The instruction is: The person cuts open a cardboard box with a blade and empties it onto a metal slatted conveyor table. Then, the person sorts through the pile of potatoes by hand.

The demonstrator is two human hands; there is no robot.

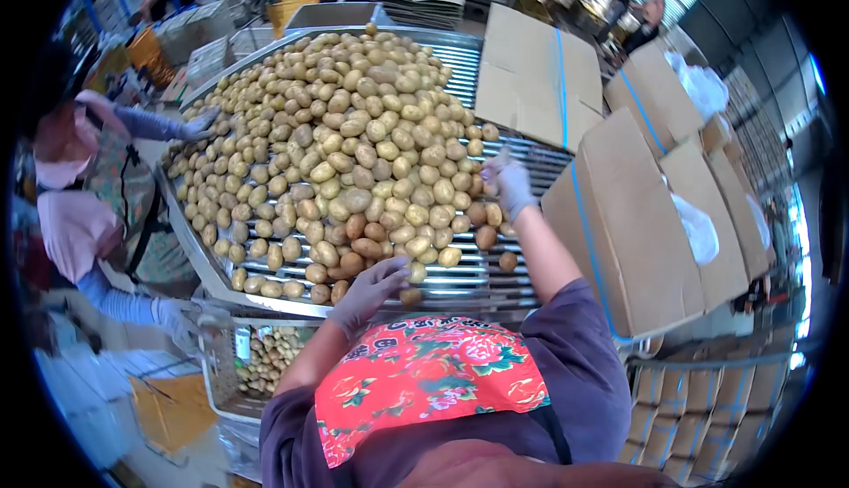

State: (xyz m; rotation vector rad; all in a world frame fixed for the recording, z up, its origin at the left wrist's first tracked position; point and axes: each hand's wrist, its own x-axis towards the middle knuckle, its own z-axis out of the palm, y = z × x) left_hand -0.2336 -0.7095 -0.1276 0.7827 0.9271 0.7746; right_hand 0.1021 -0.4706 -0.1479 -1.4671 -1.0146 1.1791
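A big heap of yellow-brown potatoes [354, 125] covers a metal roller table [522, 278]. My left hand [371, 292], in a grey glove, is at the heap's near edge. Its fingers stretch to the right, just beside a few potatoes, and I see nothing in them. On the right side of the heap is my right hand [509, 186], also gloved. Its thumb and fingers are slightly apart, somewhat blurred, with no item visible between them. Browner potatoes [367, 239] lie in front of me, and a few single ones rest on the rollers between my hands.
Cardboard boxes [619, 223] with plastic liners stand at the right, and a cardboard flap [531, 72] rises behind the rollers. At the left a co-worker's gloved hand [199, 124] touches the heap; their other hand is by a crate [217, 373] holding smaller potatoes.
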